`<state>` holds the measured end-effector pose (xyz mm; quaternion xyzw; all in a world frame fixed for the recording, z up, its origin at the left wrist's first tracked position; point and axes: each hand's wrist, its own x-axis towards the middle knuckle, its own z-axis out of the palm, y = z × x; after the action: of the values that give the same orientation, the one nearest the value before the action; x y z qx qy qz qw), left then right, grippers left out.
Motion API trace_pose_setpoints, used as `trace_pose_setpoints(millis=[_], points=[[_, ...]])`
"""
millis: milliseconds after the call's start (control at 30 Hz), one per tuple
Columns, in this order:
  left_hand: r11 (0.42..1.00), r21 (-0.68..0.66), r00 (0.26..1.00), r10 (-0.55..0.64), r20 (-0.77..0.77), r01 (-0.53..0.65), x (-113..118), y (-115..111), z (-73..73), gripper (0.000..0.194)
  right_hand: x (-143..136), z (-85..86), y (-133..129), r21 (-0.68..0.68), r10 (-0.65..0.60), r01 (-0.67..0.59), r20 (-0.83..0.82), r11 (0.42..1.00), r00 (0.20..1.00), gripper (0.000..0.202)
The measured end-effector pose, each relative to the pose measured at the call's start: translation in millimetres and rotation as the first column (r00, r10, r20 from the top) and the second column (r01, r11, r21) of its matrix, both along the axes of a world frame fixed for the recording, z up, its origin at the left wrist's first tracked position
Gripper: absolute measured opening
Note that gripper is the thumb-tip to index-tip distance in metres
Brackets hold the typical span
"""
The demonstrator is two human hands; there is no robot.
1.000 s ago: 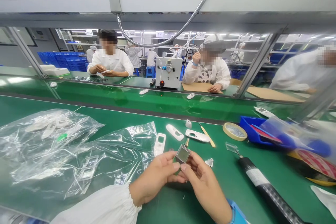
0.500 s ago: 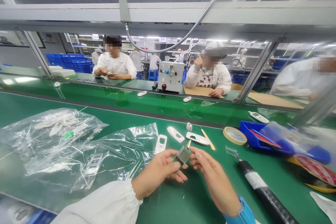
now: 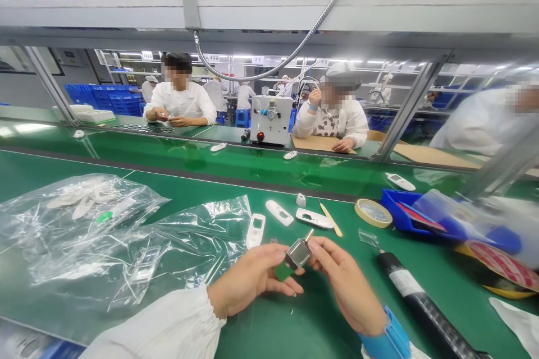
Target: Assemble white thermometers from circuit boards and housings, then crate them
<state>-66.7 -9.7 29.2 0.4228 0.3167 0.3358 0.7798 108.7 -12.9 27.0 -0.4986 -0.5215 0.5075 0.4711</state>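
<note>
Green bench [image 3: 286, 336]. Left hand [image 3: 252, 275] closed on module [image 3: 298, 254] at its lower-left end; module tilted, screen side up, held above the bench. Right hand [image 3: 341, 277] narrow, fingertips at the module's right corner by its metal tip [image 3: 309, 234]; cannot tell whether they pinch. Beyond: three white shells [image 3: 275, 208], knife-like tool [image 3: 332, 221]. Plastic bag [image 3: 197, 233] to the left, tape roll [image 3: 373, 213] to the right.
</note>
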Motion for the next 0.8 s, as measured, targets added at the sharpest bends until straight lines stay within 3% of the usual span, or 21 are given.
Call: trace_pose_setpoints(millis=[133,267,333,433,533,600,700,733,800], points=[[0.999,0.045,0.999,0.022,-0.031,-0.021,1.1,1.0,-3.0,0.032,1.9,1.9,-0.2,0.016,0.007,-0.007,0.013,1.0,1.0,0.024],[0.954,0.271,0.975,0.172,-0.142,-0.128,2.6,-0.1,-8.0,0.03,3.9,4.3,-0.1,0.046,-0.012,0.01,0.04,0.999,0.999,0.023],[0.894,0.425,0.939,0.255,-0.23,-0.139,1.8,-2.9,-8.8,0.028,5.0,4.5,0.7,0.069,-0.006,0.0,0.076,0.998,0.997,0.024],[0.762,0.646,0.854,0.365,-0.372,-0.044,-0.3,-8.7,-8.2,0.026,5.7,4.2,2.2,0.108,-0.009,-0.009,0.16,0.994,0.987,0.026],[0.663,0.746,0.778,0.439,-0.449,0.056,-0.9,-13.0,-7.4,0.027,4.9,3.9,2.9,0.14,-0.041,0.011,0.215,0.99,0.976,0.026],[0.666,0.743,0.777,0.428,-0.461,0.074,-0.7,-13.3,-6.5,0.03,5.0,4.5,2.4,0.165,-0.07,0.031,0.237,0.986,0.969,0.026],[0.724,0.688,0.799,0.387,-0.46,0.045,-2.2,-8.2,-2.7,0.033,9.1,8.1,0.7,0.204,-0.135,0.084,0.255,0.975,0.957,0.025],[0.732,0.68,0.783,0.399,-0.478,0.043,-3.6,-5.1,-0.8,0.032,11.9,10.1,0.0,0.222,-0.168,0.11,0.264,0.969,0.95,0.025],[0.708,0.697,0.659,0.473,-0.584,0.11,-7.7,2.6,3.4,0.031,19.2,14.8,-1.3,0.267,-0.247,0.171,0.285,0.949,0.926,0.026]])
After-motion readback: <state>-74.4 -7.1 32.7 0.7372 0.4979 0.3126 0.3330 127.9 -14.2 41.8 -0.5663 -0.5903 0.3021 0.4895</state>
